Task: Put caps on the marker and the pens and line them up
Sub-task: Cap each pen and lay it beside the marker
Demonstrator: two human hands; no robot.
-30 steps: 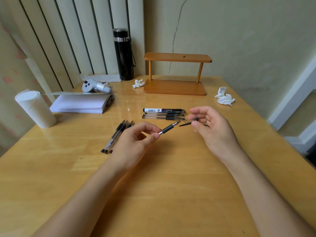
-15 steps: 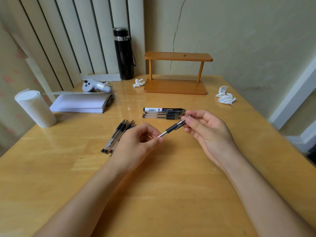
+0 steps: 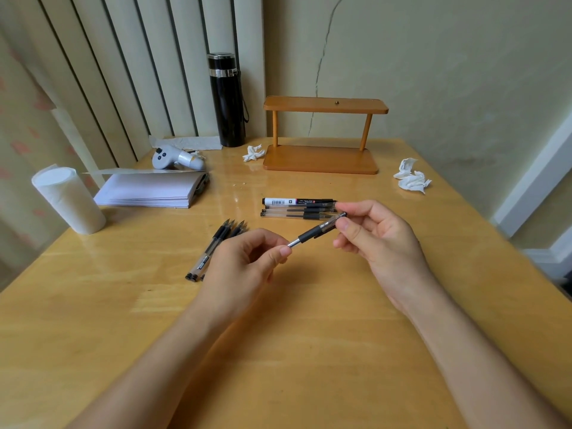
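My left hand (image 3: 244, 261) pinches the rear end of a clear pen with a black grip (image 3: 311, 234), held slanted above the wooden table (image 3: 278, 351). My right hand (image 3: 376, 239) pinches the cap seated on the pen's front end. Beyond the hands lies a row with a white-and-black marker (image 3: 297, 201) and capped pens (image 3: 297, 212) side by side. To the left, several uncapped pens (image 3: 216, 246) lie in a slanted bunch, partly hidden by my left hand.
A paper roll (image 3: 69, 199) and a stack of white paper (image 3: 151, 190) sit at the left. A grey controller (image 3: 176, 157), a black flask (image 3: 227, 99) and a small wooden shelf (image 3: 323, 137) stand at the back. Crumpled tissues (image 3: 411, 179) lie at the right.
My right hand brought the loose cap onto the tip of the pen held by my left hand; the two are now joined. The pen tilted slightly upward to the right.
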